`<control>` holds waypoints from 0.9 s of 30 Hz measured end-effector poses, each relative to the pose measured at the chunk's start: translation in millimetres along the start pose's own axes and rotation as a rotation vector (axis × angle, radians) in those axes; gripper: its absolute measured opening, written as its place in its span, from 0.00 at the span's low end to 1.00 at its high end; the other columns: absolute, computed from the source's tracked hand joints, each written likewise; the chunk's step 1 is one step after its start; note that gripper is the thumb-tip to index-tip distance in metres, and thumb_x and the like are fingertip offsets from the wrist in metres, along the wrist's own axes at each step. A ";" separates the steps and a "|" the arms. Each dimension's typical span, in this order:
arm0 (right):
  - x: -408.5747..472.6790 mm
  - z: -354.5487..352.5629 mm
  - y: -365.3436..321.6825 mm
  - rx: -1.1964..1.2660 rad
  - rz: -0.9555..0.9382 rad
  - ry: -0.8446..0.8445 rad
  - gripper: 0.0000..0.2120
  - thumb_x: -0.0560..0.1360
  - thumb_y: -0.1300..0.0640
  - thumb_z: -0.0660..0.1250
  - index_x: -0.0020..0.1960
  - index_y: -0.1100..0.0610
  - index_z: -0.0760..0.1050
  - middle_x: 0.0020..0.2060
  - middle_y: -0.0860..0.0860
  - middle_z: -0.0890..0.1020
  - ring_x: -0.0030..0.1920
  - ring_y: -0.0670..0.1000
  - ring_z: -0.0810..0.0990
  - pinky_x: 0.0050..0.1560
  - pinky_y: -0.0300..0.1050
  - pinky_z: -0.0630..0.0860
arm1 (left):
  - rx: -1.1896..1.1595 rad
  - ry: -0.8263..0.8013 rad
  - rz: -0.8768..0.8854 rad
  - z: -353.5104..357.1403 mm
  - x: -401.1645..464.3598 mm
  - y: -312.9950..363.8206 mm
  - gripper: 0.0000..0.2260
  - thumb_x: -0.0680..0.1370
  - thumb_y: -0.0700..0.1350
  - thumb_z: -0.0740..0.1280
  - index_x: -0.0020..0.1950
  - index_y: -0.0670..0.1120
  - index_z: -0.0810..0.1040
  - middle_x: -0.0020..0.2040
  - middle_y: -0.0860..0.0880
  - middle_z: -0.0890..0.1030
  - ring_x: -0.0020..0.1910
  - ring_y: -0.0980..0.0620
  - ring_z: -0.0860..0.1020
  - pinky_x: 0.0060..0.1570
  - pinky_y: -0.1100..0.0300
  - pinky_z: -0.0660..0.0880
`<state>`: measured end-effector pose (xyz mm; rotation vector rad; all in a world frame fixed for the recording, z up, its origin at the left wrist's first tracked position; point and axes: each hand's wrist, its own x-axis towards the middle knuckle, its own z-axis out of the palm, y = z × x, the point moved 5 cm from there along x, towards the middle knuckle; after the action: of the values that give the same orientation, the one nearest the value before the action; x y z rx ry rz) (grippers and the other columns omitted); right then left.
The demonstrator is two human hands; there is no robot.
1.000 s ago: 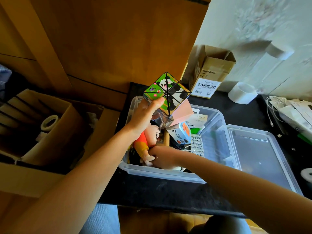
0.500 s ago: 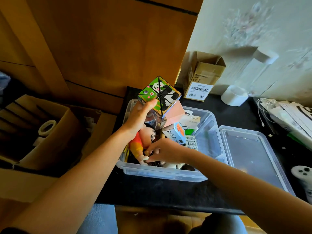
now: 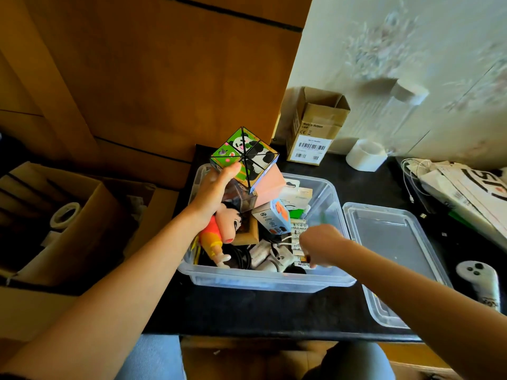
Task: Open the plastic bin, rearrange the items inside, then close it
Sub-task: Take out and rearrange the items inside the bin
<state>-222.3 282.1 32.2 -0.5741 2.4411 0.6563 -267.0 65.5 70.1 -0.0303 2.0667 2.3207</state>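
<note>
The clear plastic bin (image 3: 269, 281) stands open on a black tabletop (image 3: 247, 311), packed with items. Its lid (image 3: 392, 242) lies flat to its right. My left hand (image 3: 216, 187) grips a green panda-print cube (image 3: 247, 154) above the bin's back left corner. Below it lie a doll in an orange shirt (image 3: 219, 231), a pink box (image 3: 270, 185) and a small blue-and-orange box (image 3: 274, 218). My right hand (image 3: 321, 245) reaches into the bin's right side with fingers curled down over a strip of white packets (image 3: 296, 234). Whether it holds anything is hidden.
A small open cardboard box (image 3: 315, 127) and a white tape roll (image 3: 366, 154) stand behind the bin by the wall. A white controller (image 3: 478, 281) lies right of the lid, with papers and cables (image 3: 466, 193) beyond. A large cardboard box (image 3: 55, 215) sits at left.
My right hand left the doll's feet at the bin's front and moved right to the strip of packets. My left hand keeps holding the panda cube in about the same place.
</note>
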 end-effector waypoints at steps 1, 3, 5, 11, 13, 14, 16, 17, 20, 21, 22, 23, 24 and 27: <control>3.1 1.5 -1.7 -0.038 -0.002 -0.025 0.15 0.72 0.54 0.71 0.55 0.59 0.75 0.50 0.52 0.80 0.51 0.53 0.79 0.43 0.44 0.73 | 0.006 -0.015 0.001 0.9 0.1 0.2 0.13 0.66 0.63 0.67 0.46 0.62 0.81 0.46 0.55 0.84 0.53 0.45 0.80 0.58 0.34 0.72; 9.3 3.5 -5.4 -0.089 -0.015 -0.070 0.14 0.74 0.57 0.70 0.57 0.59 0.74 0.52 0.52 0.80 0.53 0.54 0.79 0.42 0.43 0.70 | 0.006 -0.032 -0.003 2.5 -0.6 0.3 0.16 0.67 0.62 0.67 0.50 0.58 0.81 0.51 0.48 0.84 0.54 0.43 0.80 0.58 0.35 0.72; 14.1 5.3 -9.5 -0.117 -0.021 -0.095 0.14 0.75 0.59 0.67 0.59 0.60 0.73 0.54 0.53 0.79 0.54 0.54 0.78 0.43 0.43 0.70 | 0.005 -0.031 -0.012 3.2 -1.3 0.7 0.17 0.67 0.62 0.66 0.50 0.56 0.81 0.52 0.46 0.83 0.54 0.43 0.80 0.57 0.35 0.73; 12.9 19.9 -10.0 -0.041 -0.037 -0.149 0.15 0.72 0.65 0.68 0.58 0.60 0.76 0.54 0.55 0.80 0.54 0.57 0.78 0.44 0.44 0.72 | -0.011 -0.007 -0.029 3.5 -0.5 0.3 0.19 0.65 0.62 0.67 0.50 0.53 0.80 0.54 0.39 0.81 0.54 0.39 0.79 0.57 0.36 0.74; 11.0 21.8 -6.9 0.031 -0.022 -0.122 0.13 0.72 0.65 0.66 0.57 0.60 0.78 0.52 0.56 0.80 0.53 0.57 0.79 0.43 0.44 0.72 | -0.012 -0.017 -0.027 3.9 0.2 -0.8 0.23 0.65 0.62 0.67 0.53 0.50 0.78 0.54 0.38 0.80 0.54 0.39 0.79 0.56 0.37 0.74; 10.3 21.8 -6.4 0.054 -0.015 -0.108 0.13 0.73 0.65 0.66 0.56 0.60 0.78 0.52 0.57 0.80 0.53 0.57 0.79 0.43 0.43 0.72 | -0.013 -0.020 -0.027 3.9 0.4 -1.1 0.24 0.65 0.62 0.67 0.55 0.49 0.78 0.55 0.38 0.80 0.55 0.39 0.79 0.56 0.37 0.75; 10.1 21.0 -6.8 0.066 -0.011 -0.084 0.11 0.73 0.63 0.67 0.56 0.61 0.77 0.52 0.57 0.80 0.52 0.57 0.79 0.44 0.43 0.73 | -0.015 -0.022 -0.026 4.0 0.2 -1.0 0.26 0.65 0.62 0.66 0.57 0.47 0.77 0.55 0.38 0.80 0.55 0.38 0.79 0.56 0.38 0.75; 10.4 20.8 -7.1 0.061 -0.014 -0.076 0.11 0.73 0.62 0.67 0.55 0.61 0.77 0.51 0.57 0.80 0.51 0.57 0.79 0.44 0.43 0.73 | -0.015 -0.022 -0.026 4.5 0.0 -0.8 0.27 0.64 0.62 0.66 0.57 0.47 0.76 0.55 0.37 0.80 0.56 0.38 0.79 0.57 0.38 0.75; 10.9 22.5 -8.4 0.042 -0.025 -0.070 0.10 0.74 0.62 0.66 0.54 0.62 0.76 0.47 0.57 0.79 0.43 0.55 0.76 0.41 0.43 0.71 | -0.019 -0.020 -0.034 5.0 -0.4 -1.2 0.27 0.64 0.62 0.66 0.57 0.47 0.76 0.56 0.37 0.79 0.56 0.38 0.79 0.57 0.38 0.75; 11.5 23.6 -9.4 0.044 -0.029 -0.065 0.10 0.74 0.62 0.65 0.54 0.62 0.76 0.47 0.57 0.79 0.42 0.54 0.74 0.41 0.43 0.71 | -0.020 -0.019 -0.038 4.9 -0.3 -1.3 0.27 0.63 0.62 0.66 0.56 0.48 0.76 0.55 0.38 0.80 0.55 0.38 0.79 0.57 0.38 0.75; 12.5 24.4 -10.7 0.052 -0.035 -0.055 0.10 0.74 0.62 0.65 0.54 0.63 0.75 0.47 0.57 0.79 0.43 0.55 0.74 0.41 0.43 0.71 | -0.022 -0.017 -0.042 4.5 -0.2 -1.5 0.25 0.63 0.62 0.66 0.55 0.49 0.76 0.54 0.38 0.80 0.55 0.39 0.79 0.57 0.38 0.75; 13.0 24.9 -12.1 0.061 -0.041 -0.044 0.10 0.75 0.62 0.65 0.55 0.63 0.75 0.49 0.57 0.79 0.44 0.55 0.76 0.41 0.43 0.71 | -0.022 -0.014 -0.048 4.1 0.2 -2.1 0.25 0.63 0.62 0.66 0.54 0.50 0.76 0.54 0.39 0.80 0.55 0.40 0.79 0.57 0.38 0.75; 13.6 24.7 -13.4 0.071 -0.046 -0.032 0.10 0.75 0.62 0.65 0.56 0.63 0.75 0.51 0.57 0.79 0.46 0.55 0.77 0.42 0.43 0.71 | -0.020 -0.010 -0.052 3.3 1.0 -3.3 0.26 0.63 0.63 0.66 0.55 0.49 0.76 0.55 0.39 0.79 0.55 0.40 0.79 0.56 0.38 0.75; 16.5 24.3 -13.0 0.091 -0.042 -0.001 0.12 0.74 0.62 0.67 0.57 0.62 0.74 0.52 0.57 0.79 0.52 0.57 0.78 0.47 0.45 0.74 | -0.027 -0.002 -0.056 1.8 2.3 -6.5 0.23 0.63 0.62 0.67 0.53 0.52 0.77 0.53 0.41 0.80 0.53 0.42 0.80 0.56 0.39 0.75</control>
<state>-218.7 281.2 0.2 -0.5858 2.4368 0.5253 -269.0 68.1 63.8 -0.0851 2.0065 2.3146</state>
